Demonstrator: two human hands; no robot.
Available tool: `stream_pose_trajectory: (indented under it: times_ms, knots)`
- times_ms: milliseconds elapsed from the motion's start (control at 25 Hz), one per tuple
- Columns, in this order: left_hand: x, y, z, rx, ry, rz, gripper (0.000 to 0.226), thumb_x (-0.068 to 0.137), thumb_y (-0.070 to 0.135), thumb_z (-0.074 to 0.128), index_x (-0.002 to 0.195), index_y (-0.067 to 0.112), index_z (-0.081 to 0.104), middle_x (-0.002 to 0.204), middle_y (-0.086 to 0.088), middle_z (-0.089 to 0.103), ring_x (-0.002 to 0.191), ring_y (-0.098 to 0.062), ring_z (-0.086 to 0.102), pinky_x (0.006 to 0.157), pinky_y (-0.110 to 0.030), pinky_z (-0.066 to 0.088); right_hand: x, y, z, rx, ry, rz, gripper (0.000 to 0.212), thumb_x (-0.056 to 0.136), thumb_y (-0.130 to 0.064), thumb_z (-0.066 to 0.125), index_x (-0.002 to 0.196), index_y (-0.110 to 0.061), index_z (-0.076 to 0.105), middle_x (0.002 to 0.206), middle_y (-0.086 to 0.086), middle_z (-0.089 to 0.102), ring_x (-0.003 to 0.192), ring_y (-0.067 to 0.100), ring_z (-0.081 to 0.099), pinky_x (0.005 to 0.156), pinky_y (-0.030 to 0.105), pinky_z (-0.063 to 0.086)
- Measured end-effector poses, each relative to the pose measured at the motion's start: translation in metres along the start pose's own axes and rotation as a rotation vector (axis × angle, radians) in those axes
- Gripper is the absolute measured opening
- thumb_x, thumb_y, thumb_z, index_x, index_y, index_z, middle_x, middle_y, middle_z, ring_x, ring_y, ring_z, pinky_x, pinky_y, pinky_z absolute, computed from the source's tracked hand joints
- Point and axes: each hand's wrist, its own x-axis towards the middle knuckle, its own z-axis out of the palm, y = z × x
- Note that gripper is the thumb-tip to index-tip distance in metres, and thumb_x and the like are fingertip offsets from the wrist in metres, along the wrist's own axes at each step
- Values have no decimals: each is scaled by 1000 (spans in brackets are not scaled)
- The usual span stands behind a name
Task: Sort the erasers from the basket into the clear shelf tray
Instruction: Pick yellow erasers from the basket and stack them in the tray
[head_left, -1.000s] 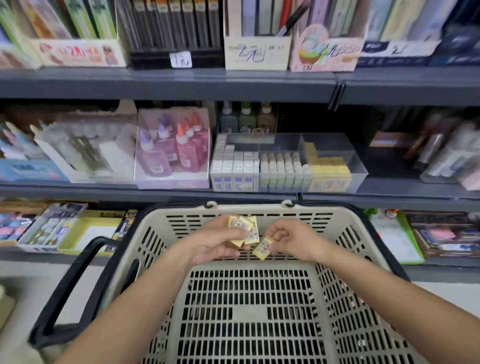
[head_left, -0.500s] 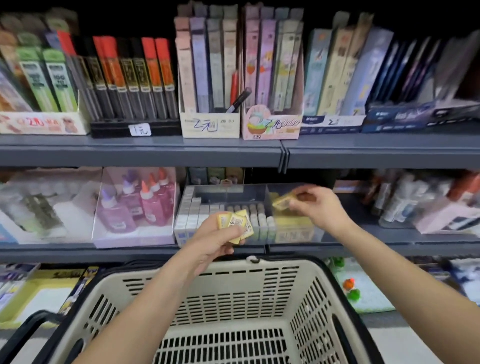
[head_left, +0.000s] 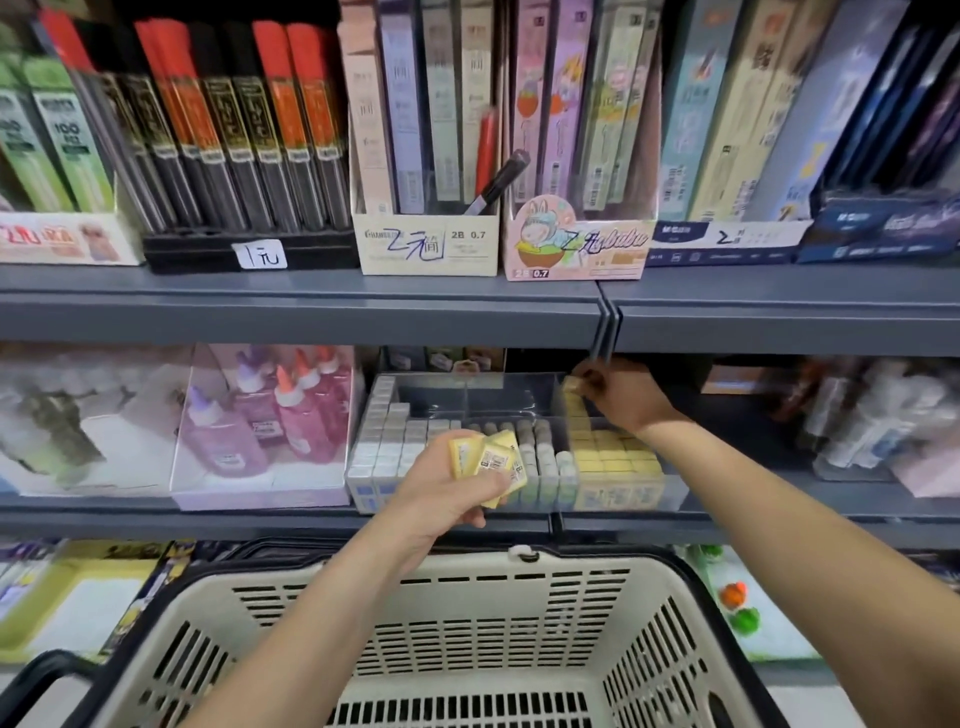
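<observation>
A clear shelf tray (head_left: 511, 387) stands on the middle shelf, with white, grey and yellow erasers in rows. My left hand (head_left: 452, 491) holds a small bunch of yellow erasers (head_left: 488, 460) in front of the tray. My right hand (head_left: 621, 392) reaches into the tray's right compartment and pinches one yellow eraser (head_left: 573, 385) above the stacked yellow erasers (head_left: 610, 454). The beige basket (head_left: 467, 639) sits below both arms; its visible floor holds nothing.
Pink glue bottles in a clear box (head_left: 270, 421) stand left of the tray. The upper shelf (head_left: 311, 296) overhangs the tray closely and carries pencil-lead boxes. Packaged goods (head_left: 878, 421) lie to the right. The basket's black handle (head_left: 47, 675) hangs at lower left.
My right hand moved from over the basket up into the tray's right compartment with one yellow eraser. My left hand rose with its erasers. The view tilted upward.
</observation>
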Motion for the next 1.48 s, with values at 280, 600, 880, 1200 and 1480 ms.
stream_pose_trajectory:
  times_ms: [280, 600, 880, 1200, 1480]
  knots:
    - [2, 0, 1, 35, -4, 2, 45, 78, 4, 70, 112, 22, 48, 100, -12, 66, 76, -16, 67, 54, -28, 49, 11, 9, -5, -28, -222, 81, 19, 97, -25, 44, 106, -21, 59, 119, 4, 60, 93, 12, 47, 84, 21, 32]
    - [3, -1, 19, -103, -5, 10, 39, 77, 7, 73, 106, 19, 51, 89, -6, 69, 73, -17, 65, 48, -25, 44, -70, -74, -36, 479, -246, -41, 18, 86, -48, 53, 82, -34, 62, 69, -11, 69, 59, 3, 64, 58, 16, 51]
    - [1, 1, 34, -66, -60, -4, 39, 76, 13, 75, 106, 19, 50, 73, 8, 71, 64, -2, 63, 48, -21, 39, -94, -77, -46, 611, -333, -116, 17, 89, -27, 59, 106, -28, 61, 82, -4, 69, 66, 3, 66, 58, 14, 49]
    - [1, 4, 39, -196, -117, -35, 64, 52, 34, 82, 106, 19, 52, 76, 4, 70, 63, -7, 61, 48, -20, 38, -97, -70, -50, 680, -264, -48, 17, 81, -20, 69, 85, -36, 68, 73, -6, 73, 68, 10, 70, 60, 21, 55]
    - [6, 4, 45, -130, -81, 2, 44, 68, 18, 82, 101, 20, 53, 71, 8, 69, 63, -4, 62, 45, -18, 37, -97, -74, -43, 700, -184, 116, 15, 77, -24, 73, 86, -22, 61, 65, -2, 70, 63, 9, 68, 55, 22, 54]
